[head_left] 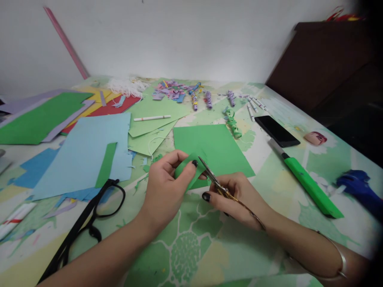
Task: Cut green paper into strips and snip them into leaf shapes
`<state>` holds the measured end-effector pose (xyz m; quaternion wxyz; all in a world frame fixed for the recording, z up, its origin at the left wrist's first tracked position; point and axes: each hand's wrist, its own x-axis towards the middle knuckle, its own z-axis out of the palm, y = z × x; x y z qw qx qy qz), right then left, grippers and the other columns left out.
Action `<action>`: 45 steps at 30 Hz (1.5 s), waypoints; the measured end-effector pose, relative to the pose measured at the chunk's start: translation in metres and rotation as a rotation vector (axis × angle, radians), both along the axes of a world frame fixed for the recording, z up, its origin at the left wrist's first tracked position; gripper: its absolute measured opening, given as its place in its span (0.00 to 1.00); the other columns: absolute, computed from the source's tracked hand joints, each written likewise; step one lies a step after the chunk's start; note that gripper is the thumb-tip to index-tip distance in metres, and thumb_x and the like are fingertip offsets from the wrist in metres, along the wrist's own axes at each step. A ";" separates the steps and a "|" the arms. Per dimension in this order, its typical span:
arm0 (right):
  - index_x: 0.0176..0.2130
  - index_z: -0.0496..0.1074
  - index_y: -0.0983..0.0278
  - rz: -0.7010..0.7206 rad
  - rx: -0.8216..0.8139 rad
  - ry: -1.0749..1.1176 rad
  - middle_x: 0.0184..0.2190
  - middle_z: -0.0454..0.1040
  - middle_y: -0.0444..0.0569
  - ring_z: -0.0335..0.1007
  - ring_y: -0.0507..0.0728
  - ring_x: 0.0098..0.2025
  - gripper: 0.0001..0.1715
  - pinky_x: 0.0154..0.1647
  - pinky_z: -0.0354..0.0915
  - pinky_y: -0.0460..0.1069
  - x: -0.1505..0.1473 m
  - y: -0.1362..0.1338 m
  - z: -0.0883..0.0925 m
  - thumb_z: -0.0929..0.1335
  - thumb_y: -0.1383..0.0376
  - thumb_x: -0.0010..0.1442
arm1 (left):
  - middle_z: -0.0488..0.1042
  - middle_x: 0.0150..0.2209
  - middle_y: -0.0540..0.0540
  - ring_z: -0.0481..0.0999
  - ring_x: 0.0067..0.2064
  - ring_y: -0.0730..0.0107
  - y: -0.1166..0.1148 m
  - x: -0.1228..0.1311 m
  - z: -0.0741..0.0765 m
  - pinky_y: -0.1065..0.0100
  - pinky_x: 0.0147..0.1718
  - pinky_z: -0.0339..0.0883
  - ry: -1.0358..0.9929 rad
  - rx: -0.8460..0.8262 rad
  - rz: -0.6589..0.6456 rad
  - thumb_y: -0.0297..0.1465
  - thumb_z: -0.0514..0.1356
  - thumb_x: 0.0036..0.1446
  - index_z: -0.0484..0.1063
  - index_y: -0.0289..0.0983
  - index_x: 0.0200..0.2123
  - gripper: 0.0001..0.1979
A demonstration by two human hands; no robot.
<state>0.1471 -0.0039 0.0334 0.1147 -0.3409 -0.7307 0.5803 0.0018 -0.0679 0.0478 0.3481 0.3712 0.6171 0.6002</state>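
Observation:
My left hand (169, 185) pinches a small folded piece of green paper (191, 167) between thumb and fingers. In my right hand (236, 199) are metal scissors (210, 174), their tips at the right edge of that piece. Beneath and behind both hands lies a larger green sheet (212, 139). A green strip (107, 165) rests on the light blue sheet (86, 147) to the left.
Black glasses (95, 215) lie at the front left. On the right are a phone (277, 130), a green-handled knife (312, 185) and a blue object (356, 181). Paper rolls (208, 99), scraps (170, 90) and white string (127, 85) sit near the wall.

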 end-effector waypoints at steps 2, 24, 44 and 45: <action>0.21 0.63 0.67 0.008 0.014 0.003 0.15 0.55 0.39 0.49 0.46 0.17 0.17 0.15 0.46 0.42 0.001 0.000 -0.001 0.66 0.56 0.51 | 0.68 0.24 0.53 0.72 0.29 0.72 0.000 0.000 0.000 0.72 0.28 0.66 0.005 0.007 -0.004 0.28 0.59 0.52 0.66 0.36 0.25 0.05; 0.17 0.57 0.64 -0.032 0.117 -0.079 0.14 0.51 0.39 0.45 0.46 0.17 0.18 0.16 0.43 0.43 -0.003 -0.001 0.000 0.65 0.58 0.50 | 0.68 0.24 0.52 0.72 0.29 0.70 0.002 0.000 0.000 0.70 0.29 0.68 -0.024 -0.028 0.000 0.29 0.59 0.51 0.65 0.37 0.25 0.05; 0.16 0.55 0.64 -0.037 0.137 -0.138 0.14 0.48 0.39 0.43 0.46 0.18 0.20 0.16 0.42 0.43 -0.004 -0.001 0.002 0.65 0.57 0.49 | 0.71 0.25 0.52 0.74 0.29 0.70 0.001 0.001 0.001 0.70 0.29 0.68 -0.029 -0.034 -0.001 0.28 0.59 0.51 0.66 0.37 0.25 0.05; 0.16 0.56 0.64 -0.027 0.133 -0.119 0.14 0.49 0.39 0.44 0.46 0.18 0.20 0.16 0.43 0.43 -0.003 -0.001 0.001 0.65 0.57 0.49 | 0.71 0.24 0.51 0.74 0.29 0.70 0.001 0.001 0.001 0.70 0.29 0.68 -0.027 -0.032 0.000 0.28 0.59 0.51 0.66 0.37 0.25 0.05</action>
